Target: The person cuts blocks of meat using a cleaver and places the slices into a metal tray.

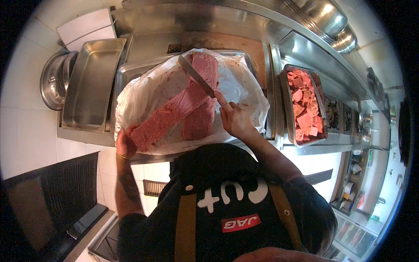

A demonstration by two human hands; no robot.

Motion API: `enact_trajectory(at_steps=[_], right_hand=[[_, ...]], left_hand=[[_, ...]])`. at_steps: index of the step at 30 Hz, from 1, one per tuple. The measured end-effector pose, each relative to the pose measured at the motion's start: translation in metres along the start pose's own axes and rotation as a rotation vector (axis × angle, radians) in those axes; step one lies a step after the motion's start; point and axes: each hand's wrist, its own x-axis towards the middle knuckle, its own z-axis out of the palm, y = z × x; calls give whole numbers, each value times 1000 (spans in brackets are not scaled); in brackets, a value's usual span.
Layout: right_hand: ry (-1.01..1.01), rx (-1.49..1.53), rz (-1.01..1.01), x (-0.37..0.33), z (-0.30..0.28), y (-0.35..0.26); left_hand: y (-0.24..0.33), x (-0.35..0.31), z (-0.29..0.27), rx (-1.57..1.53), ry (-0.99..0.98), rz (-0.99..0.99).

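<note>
A long slab of red raw meat (168, 112) lies slantwise across a second meat slab (197, 126), on white paper (240, 87) spread over a metal tray. At the near left end of the slanting slab, my left hand (125, 144) grips the meat; some of its fingers are hidden. My right hand (236, 118) is closed on the handle of a knife (196, 76), index finger stretched along it. The blade points up and to the left, over the far part of the meat. Whether its edge touches the meat I cannot tell.
To the left stand a metal pan (89, 87) and round metal bowls (51, 83). A deep metal tray (324, 105) on the right holds chunks of meat (304, 107). Behind the paper lies a brown board (222, 41). Large metal bowls (323, 17) sit at the far right.
</note>
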Motion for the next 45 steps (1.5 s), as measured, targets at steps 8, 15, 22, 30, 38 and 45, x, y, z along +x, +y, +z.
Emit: enact_trajectory(at_steps=[8, 15, 22, 30, 38, 45], right_hand=[[-65, 111, -112, 8, -8, 24], [282, 250, -416, 28, -112, -21], [-17, 300, -184, 7, -15, 33], [481, 303, -545, 39, -133, -25], [-84, 394, -197, 21, 11, 53], [177, 324, -277, 28, -124, -17]], left_hand=[[-47, -24, 87, -43, 457, 297], [-63, -36, 95, -52, 533, 324], [-55, -34, 108, -38, 557, 316], [-60, -34, 103, 18, 588, 321], [-56, -25, 104, 6, 591, 338], [-52, -36, 122, 48, 638, 279]])
